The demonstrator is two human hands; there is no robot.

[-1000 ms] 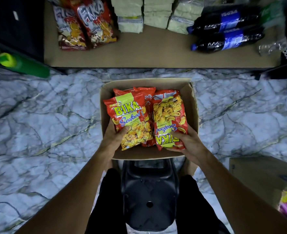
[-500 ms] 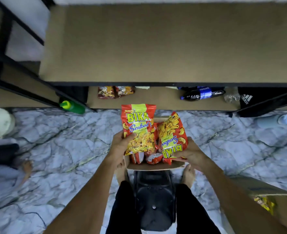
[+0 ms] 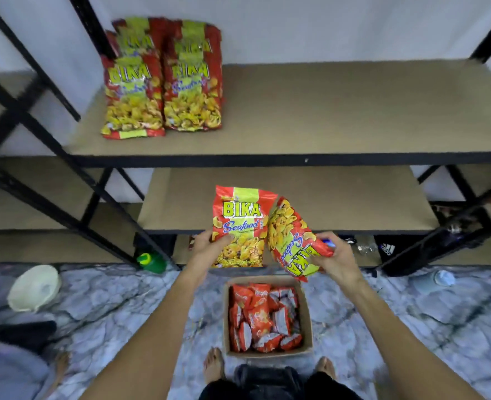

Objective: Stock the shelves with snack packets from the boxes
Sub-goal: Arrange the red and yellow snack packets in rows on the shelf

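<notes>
Nearest, on the marble floor between the person's bare feet, the open cardboard box (image 3: 306, 319) holds a loose heap of smaller red packets (image 3: 263, 316).

Above it, each grip holds 1 Bika Seafood packet. The left grip (image 3: 206, 249) grasps the upright packet (image 3: 240, 223) at its lower left edge, thumb across the front, label facing up and readable. The right grip (image 3: 336, 261) pinches the tilted packet (image 3: 293, 241) at its logo end, so that bag hangs inverted and leans until it just meets the other one.

These look like air-filled foil bags: light, puffy and slick, with brittle snacks inside. I judge that a hard squeeze across the belly would crush the contents or let the film slide, so the flat sealed ends and side edges are the better places to hold. The inverted bag probably needs a turn before it goes down.

Beyond the packets lies the bare middle shelf (image 3: 339, 197). Farther up, the upper shelf (image 3: 325, 111) carries several matching stocked packets (image 3: 163, 90) at its left end, lying overlapped with labels up, with open board to their right.
</notes>
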